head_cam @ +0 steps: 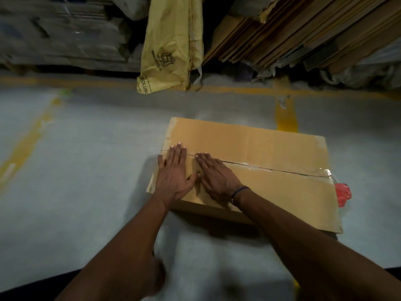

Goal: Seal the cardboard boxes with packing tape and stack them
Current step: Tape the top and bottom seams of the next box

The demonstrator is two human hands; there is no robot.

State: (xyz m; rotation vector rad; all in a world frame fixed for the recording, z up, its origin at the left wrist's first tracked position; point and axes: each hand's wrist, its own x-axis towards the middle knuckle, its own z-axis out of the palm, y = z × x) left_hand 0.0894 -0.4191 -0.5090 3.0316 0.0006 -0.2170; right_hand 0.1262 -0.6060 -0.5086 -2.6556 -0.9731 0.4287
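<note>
Far left it's just floor (65,148) w/ a worn yellow line, nothing of mine there. Moving in: left hand (173,170) is flat on the box (249,144), fingers straight and spread, gripping nothing, tips reaching just over the seam (271,169) at the box's left end. Right hand (214,177) sits just beside it, thumbs nearly touching, also flat, fingers relaxed and pressing down, tips at the seam. Neither hand holds anything.

The box sits on the floor right in front of me, flaps shut. Clear tape (310,170) glints along the seam toward the right end (how far left it runs under the hands I can't tell).

The key bit: the seam's long axis runs left-right, tilting slightly down to the right, and nearly all of it lies to the right of both hands. Right hand is the nearer one to that stretch, so I reckon a rightward sweep along the seam is what comes next, w/ left hand pinning the end.

Far right, something red (342,194) pokes out past the box edge; prob the tape dispenser, too blurred to be sure. Behind, a yellow bag (171,44) and flat cardboard (303,31) stacked up.
</note>
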